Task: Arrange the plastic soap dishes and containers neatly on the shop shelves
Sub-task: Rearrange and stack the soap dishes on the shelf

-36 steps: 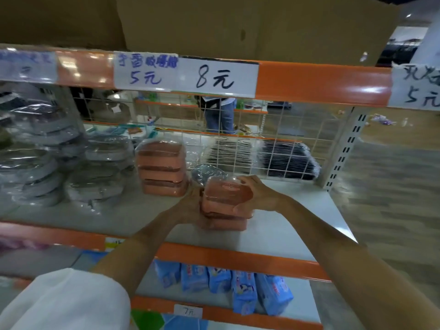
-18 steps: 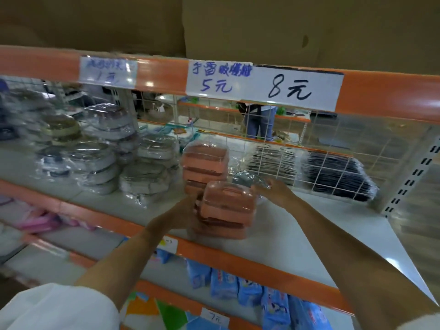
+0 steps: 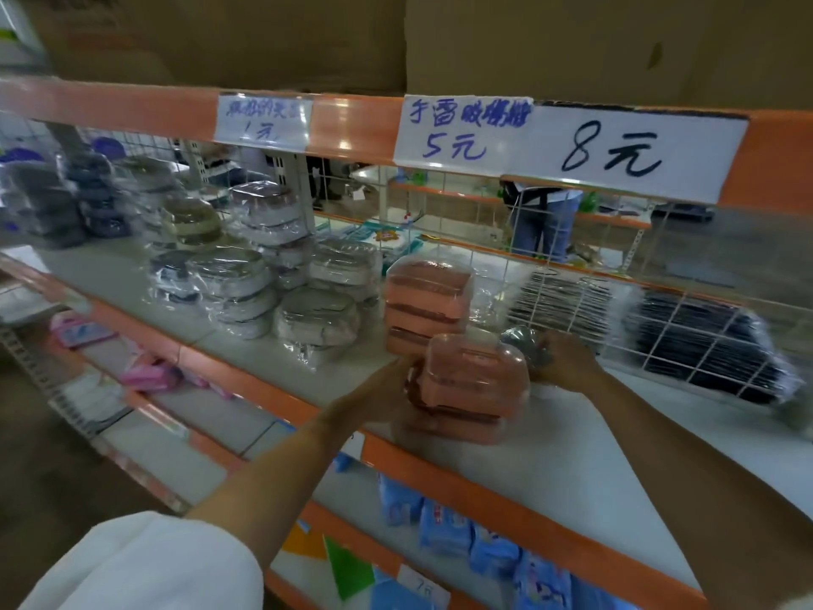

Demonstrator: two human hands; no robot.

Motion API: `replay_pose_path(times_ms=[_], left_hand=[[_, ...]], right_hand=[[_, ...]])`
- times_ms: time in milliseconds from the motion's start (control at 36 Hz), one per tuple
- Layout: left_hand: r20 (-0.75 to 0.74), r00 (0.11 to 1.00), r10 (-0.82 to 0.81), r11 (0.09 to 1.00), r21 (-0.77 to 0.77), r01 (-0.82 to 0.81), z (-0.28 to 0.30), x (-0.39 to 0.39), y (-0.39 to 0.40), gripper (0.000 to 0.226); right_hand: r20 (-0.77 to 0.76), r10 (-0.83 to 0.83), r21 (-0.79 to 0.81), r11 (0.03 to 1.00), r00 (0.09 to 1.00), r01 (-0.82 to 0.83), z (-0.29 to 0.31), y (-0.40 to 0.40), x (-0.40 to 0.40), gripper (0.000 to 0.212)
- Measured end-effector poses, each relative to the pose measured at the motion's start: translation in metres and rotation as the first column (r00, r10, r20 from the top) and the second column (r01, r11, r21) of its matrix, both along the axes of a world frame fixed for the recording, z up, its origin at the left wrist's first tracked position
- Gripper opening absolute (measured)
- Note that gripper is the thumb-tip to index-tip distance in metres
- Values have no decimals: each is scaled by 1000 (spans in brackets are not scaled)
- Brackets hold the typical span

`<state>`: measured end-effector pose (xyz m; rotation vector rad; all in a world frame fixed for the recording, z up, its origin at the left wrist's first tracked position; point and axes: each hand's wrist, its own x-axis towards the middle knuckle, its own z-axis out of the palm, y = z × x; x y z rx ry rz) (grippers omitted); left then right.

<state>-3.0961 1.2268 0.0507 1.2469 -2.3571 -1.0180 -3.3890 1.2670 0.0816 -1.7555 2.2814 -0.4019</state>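
Observation:
A plastic-wrapped stack of pink soap dishes (image 3: pixel 473 389) stands near the front of the white shelf (image 3: pixel 572 460). My left hand (image 3: pixel 387 385) grips its left side. A second pink stack (image 3: pixel 429 301) stands just behind and to the left. My right hand (image 3: pixel 567 365) is behind the front stack, off it, with fingers curled on a small grey wrapped dish (image 3: pixel 519 339) by the wire grid. Most of that dish is hidden by the front stack.
Wrapped grey and clear dish stacks (image 3: pixel 314 321) fill the shelf's left part. Black packs (image 3: pixel 704 345) lean behind the wire grid (image 3: pixel 572 301) at the right. An orange rail with price labels (image 3: pixel 572 147) runs overhead. Blue packets (image 3: pixel 444 526) lie on the lower shelf.
My right hand let go of the pink stack and moved back to the grey dish behind it. The stack now rests on the shelf, and my view has swung left.

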Motion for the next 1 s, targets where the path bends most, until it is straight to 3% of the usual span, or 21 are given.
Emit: replay_pose_path(times_ms=[111,222,333,389,472,556,667,778,1000], left_hand=[[-33,998,-45,997,-67,43,2,-30,4,99],[-169,983,-78,996,-50,71,1,-60,15,100],[-228,968,104,995,15,-103,-14,-93,14,128],[-160,974,163,987,19,-162,-23,-107,9,120],[-117,959,257,966,20,-256,-2,-115,27,92],[-153,923,354,933,-6,-359,6,-116,31,88],[-77,918,389,921,-3,-390,6,-108,23,58],[-68,897,437,899,63,-433,10,-102,12,65],[-79,891,446,893,106,-438,19,-101,8,59]], right_hand=[[-23,-56,47,997,998,57,-4,25,-35,55],[-24,-167,75,983,986,169,-18,47,-74,65],[-77,-217,106,969,973,224,-10,75,-72,72],[-83,-258,113,957,963,266,-8,81,-70,83],[-85,-315,142,935,945,325,-2,86,-64,70],[-49,-324,141,934,945,328,-2,84,-60,60],[-16,-309,114,944,951,308,0,69,-40,56],[7,-345,93,935,938,343,-3,50,-25,73],[-32,-334,104,937,942,335,4,56,-25,78]])
